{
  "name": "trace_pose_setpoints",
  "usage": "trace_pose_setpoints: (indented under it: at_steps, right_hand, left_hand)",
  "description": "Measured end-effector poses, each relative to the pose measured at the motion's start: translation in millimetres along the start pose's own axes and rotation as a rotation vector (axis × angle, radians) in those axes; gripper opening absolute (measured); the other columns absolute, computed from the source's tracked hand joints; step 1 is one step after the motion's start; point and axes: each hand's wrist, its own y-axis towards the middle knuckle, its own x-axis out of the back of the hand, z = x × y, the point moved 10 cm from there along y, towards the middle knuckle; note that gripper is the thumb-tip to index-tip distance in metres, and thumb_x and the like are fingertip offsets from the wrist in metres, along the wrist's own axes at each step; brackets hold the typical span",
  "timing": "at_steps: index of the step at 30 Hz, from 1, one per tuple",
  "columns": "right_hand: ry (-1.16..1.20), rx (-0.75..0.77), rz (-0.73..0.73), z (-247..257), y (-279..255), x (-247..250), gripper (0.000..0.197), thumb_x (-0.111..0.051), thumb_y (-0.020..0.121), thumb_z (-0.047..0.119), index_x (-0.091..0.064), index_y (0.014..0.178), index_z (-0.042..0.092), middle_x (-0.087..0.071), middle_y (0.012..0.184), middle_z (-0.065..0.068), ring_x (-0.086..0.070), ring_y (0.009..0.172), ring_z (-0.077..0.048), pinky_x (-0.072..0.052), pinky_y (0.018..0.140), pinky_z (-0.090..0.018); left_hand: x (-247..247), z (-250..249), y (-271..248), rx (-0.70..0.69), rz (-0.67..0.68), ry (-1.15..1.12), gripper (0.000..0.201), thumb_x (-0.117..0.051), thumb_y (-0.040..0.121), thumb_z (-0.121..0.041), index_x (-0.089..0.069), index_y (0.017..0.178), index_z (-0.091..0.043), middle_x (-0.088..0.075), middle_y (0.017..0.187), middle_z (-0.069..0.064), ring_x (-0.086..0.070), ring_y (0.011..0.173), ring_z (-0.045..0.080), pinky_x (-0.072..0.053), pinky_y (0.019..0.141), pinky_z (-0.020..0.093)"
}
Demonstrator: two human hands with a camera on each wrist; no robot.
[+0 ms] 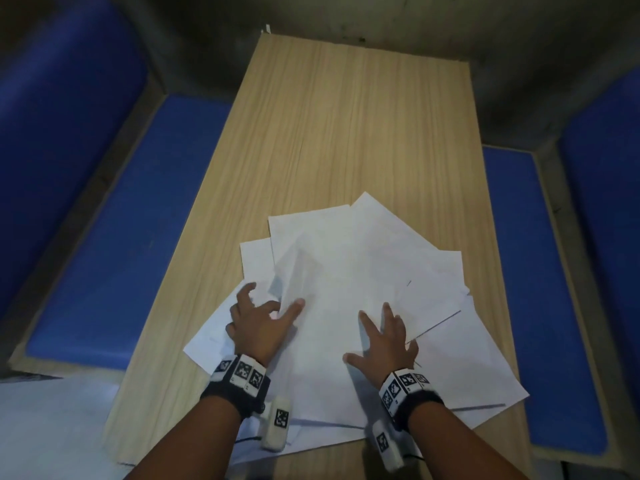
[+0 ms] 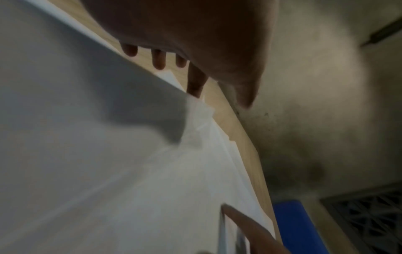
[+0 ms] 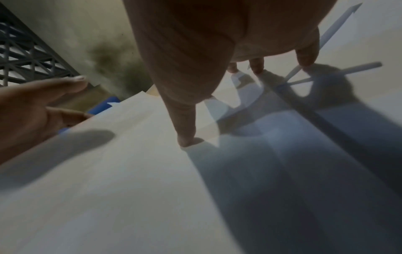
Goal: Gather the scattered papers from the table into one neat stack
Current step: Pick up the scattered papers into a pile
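Observation:
Several white papers (image 1: pixel 346 271) lie fanned and overlapping on the near half of a light wooden table (image 1: pixel 346 133). My left hand (image 1: pixel 268 306) rests on the fan's left side, fingers spread and bent, thumb lying on an upper sheet. My right hand (image 1: pixel 381 330) lies flat with spread fingers on the middle of the pile. In the left wrist view the left hand (image 2: pixel 195 80) touches down with its fingertips past the edge of a sheet (image 2: pixel 108 171). The right wrist view has the right hand (image 3: pixel 206 86) pressing thumb and fingertips onto the papers (image 3: pixel 130 189).
Blue padded benches (image 1: pixel 104 254) (image 1: pixel 540 271) run along both long sides of the table. A grey wall stands past the far end. A pale white surface (image 1: pixel 52 427) shows low at the near left, off the table. The table's far half is bare wood.

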Motion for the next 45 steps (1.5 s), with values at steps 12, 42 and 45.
trace_pose_setpoints:
  at_steps: [12,42,45]
  right_hand:
    - [0.022,-0.092,-0.273,13,17,70,0.074,-0.048,0.083,0.068,-0.030,0.144,0.031,-0.019,0.159,0.000,-0.024,0.141,-0.028,-0.026,0.108,-0.054]
    - [1.184,0.030,-0.621,-56,-23,160,0.004,-0.060,0.095,0.011,-0.062,0.092,0.010,-0.065,0.080,0.000,-0.065,0.069,-0.003,-0.048,0.056,-0.007]
    - [0.981,0.100,-0.363,-20,-8,107,0.032,-0.062,0.092,0.004,-0.049,0.070,0.023,-0.053,0.067,0.011,-0.052,0.059,-0.001,-0.040,0.054,-0.004]
  left_hand:
    - [-40,27,-9,0.083,0.301,-0.242,0.011,-0.064,0.083,-0.016,-0.068,0.091,-0.010,-0.069,0.075,0.004,-0.062,0.068,0.020,-0.047,0.060,0.026]
    - [-20,72,3,0.238,0.301,-0.529,0.044,-0.066,0.066,-0.021,-0.070,0.109,-0.024,-0.080,0.098,0.004,-0.075,0.093,0.029,-0.059,0.089,0.056]
    - [-22,61,-3,0.284,0.334,-0.616,0.033,-0.070,0.082,-0.046,-0.069,0.109,-0.028,-0.077,0.110,0.000,-0.072,0.100,0.019,-0.051,0.100,0.045]
